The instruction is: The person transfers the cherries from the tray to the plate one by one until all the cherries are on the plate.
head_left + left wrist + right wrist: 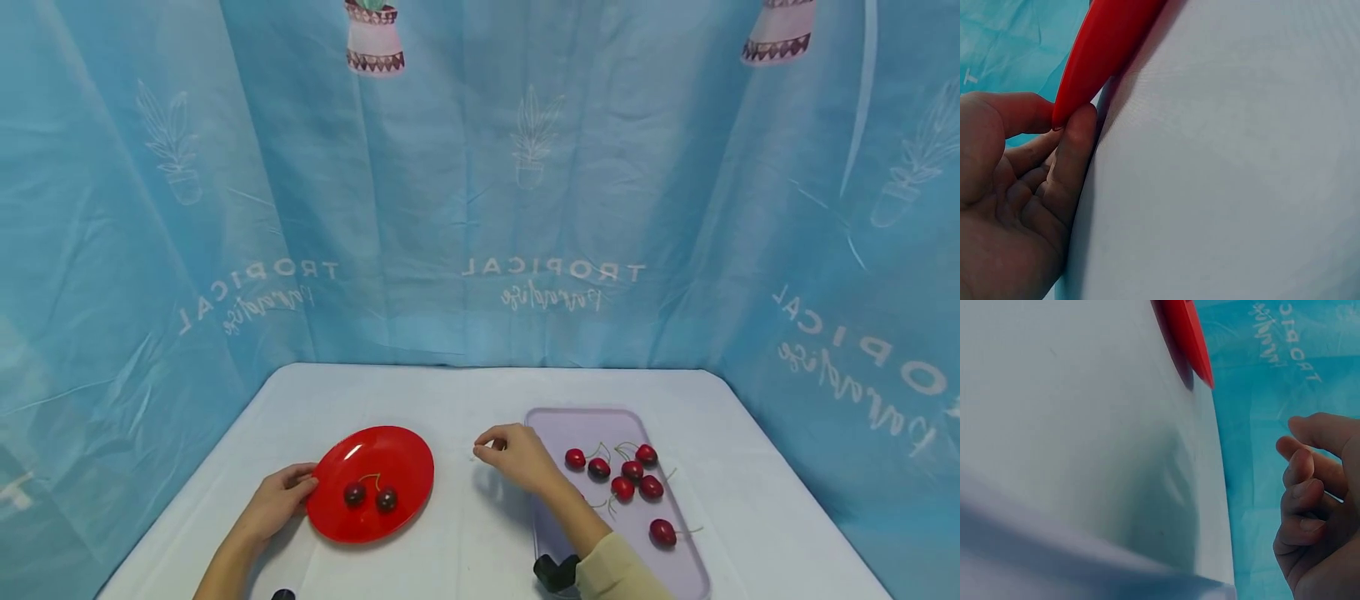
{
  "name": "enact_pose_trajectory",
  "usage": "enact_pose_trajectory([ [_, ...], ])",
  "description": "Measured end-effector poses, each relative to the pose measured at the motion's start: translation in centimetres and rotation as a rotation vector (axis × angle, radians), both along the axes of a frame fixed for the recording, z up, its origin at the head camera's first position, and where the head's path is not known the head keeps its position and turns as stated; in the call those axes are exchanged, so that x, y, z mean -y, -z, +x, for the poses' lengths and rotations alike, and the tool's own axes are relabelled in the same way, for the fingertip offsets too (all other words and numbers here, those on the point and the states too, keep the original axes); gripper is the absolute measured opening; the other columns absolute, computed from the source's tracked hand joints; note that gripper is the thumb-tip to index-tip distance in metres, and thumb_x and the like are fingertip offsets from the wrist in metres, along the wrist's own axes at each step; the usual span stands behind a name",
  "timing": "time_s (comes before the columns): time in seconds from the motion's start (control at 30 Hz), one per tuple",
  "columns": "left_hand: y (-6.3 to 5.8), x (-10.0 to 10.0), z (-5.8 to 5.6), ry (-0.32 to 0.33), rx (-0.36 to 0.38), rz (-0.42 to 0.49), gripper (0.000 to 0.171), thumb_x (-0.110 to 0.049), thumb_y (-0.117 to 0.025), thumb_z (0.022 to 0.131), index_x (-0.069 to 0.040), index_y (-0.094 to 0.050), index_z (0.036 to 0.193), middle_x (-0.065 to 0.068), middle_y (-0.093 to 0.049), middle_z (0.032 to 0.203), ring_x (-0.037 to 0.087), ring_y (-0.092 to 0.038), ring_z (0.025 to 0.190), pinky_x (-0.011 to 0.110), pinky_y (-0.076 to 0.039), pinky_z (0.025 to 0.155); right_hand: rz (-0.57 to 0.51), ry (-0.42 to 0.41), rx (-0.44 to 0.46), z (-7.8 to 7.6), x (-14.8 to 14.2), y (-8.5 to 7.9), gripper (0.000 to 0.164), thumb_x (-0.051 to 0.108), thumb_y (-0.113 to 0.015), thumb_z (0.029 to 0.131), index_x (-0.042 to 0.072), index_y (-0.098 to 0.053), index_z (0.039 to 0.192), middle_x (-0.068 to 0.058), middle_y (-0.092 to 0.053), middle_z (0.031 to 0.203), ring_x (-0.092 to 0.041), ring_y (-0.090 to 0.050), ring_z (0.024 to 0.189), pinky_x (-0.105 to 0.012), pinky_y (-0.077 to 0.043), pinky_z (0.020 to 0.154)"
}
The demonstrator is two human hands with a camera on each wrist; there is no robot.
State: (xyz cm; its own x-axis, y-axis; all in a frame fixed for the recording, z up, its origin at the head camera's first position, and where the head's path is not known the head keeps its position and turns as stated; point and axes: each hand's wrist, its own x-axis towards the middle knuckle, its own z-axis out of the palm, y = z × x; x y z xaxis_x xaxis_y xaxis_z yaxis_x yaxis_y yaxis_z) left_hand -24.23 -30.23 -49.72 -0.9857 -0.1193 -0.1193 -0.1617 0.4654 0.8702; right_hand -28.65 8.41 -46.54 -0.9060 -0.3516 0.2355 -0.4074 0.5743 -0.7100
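Note:
My left hand (277,506) pinches the left rim of a round red plate (408,467) between thumb and fingers. In the left wrist view that rim (1085,75) sits between the thumb and a fingertip, tilted up from the table. Two dark red cherries, one on the left (355,494) and one on the right (386,500), lie on the plate with their stems meeting. Above the table between plate and tray hovers my right hand (517,454), its fingers loosely bent. The right wrist view shows nothing held in these fingers (1302,494).
A pale lavender tray (585,425) stands to the right, partly under my right forearm. Several red cherries (632,472) with stems lie in it, and one cherry (663,533) sits apart near its right edge. Blue printed curtains (480,208) surround the white table (450,392).

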Motion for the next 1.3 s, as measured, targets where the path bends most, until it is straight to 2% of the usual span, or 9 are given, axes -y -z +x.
enact_pose_trajectory([
  [0.27, 0.2, 0.2, -0.3, -0.002, 0.006, -0.012, 0.049, -0.020, -0.057, 0.096, 0.009, -0.045, 0.133, 0.028, -0.054, 0.124, 0.035, -0.059, 0.106, 0.038, -0.056, 0.080, -0.018, 0.041, -0.035, -0.1, -1.2, -0.7, 0.016, 0.027, -0.068, 0.089, 0.016, -0.075, 0.100, 0.006, -0.057, 0.069, -0.012, -0.051, 0.059, -0.027, -0.045, 0.050],
  [0.43, 0.3, 0.3, -0.4, -0.004, 0.011, -0.013, 0.049, -0.020, -0.057, 0.096, 0.009, -0.045, 0.133, 0.029, -0.054, 0.124, 0.036, -0.058, 0.107, 0.038, -0.056, 0.080, -0.025, 0.034, -0.027, -0.1, -2.0, -1.1, 0.018, 0.026, -0.067, 0.090, 0.015, -0.074, 0.102, 0.005, -0.057, 0.071, -0.014, -0.051, 0.063, -0.028, -0.045, 0.051],
  [0.73, 0.5, 0.3, 0.0, -0.012, 0.022, -0.014, 0.049, -0.021, -0.057, 0.096, 0.008, -0.045, 0.134, 0.027, -0.055, 0.123, 0.035, -0.058, 0.106, 0.038, -0.056, 0.081, -0.010, 0.049, -0.039, -0.6, -3.4, -0.7, 0.024, 0.028, -0.069, 0.088, 0.010, -0.074, 0.104, 0.005, -0.056, 0.068, -0.012, -0.050, 0.059, -0.028, -0.044, 0.049],
  [0.97, 0.2, 0.2, 0.1, 0.000, 0.006, -0.015, 0.047, -0.019, -0.055, 0.096, 0.008, -0.046, 0.133, 0.026, -0.056, 0.121, 0.033, -0.060, 0.104, 0.038, -0.056, 0.079, -0.045, 0.112, -0.033, -0.7, -4.5, -1.0, 0.019, 0.030, -0.070, 0.088, 0.018, -0.073, 0.102, 0.004, -0.056, 0.067, -0.014, -0.050, 0.059, -0.029, -0.045, 0.050],
  [1.17, 0.6, 0.4, -0.5, 0.005, 0.011, -0.025, 0.047, -0.021, -0.055, 0.096, 0.008, -0.047, 0.133, 0.025, -0.057, 0.122, 0.034, -0.059, 0.106, 0.038, -0.056, 0.080, -0.060, 0.142, -0.043, -0.8, -5.9, -0.9, 0.013, 0.025, -0.072, 0.086, 0.020, -0.072, 0.098, 0.004, -0.055, 0.066, -0.013, -0.048, 0.057, -0.028, -0.042, 0.047],
  [1.3, 0.6, 0.3, -0.5, -0.001, 0.018, -0.026, 0.046, -0.020, -0.055, 0.096, 0.007, -0.047, 0.133, 0.025, -0.057, 0.121, 0.035, -0.059, 0.108, 0.038, -0.056, 0.081, -0.067, 0.158, -0.029, -0.8, -6.5, -1.1, 0.015, 0.026, -0.072, 0.087, 0.019, -0.073, 0.099, 0.004, -0.056, 0.068, -0.014, -0.048, 0.058, -0.029, -0.042, 0.047],
])
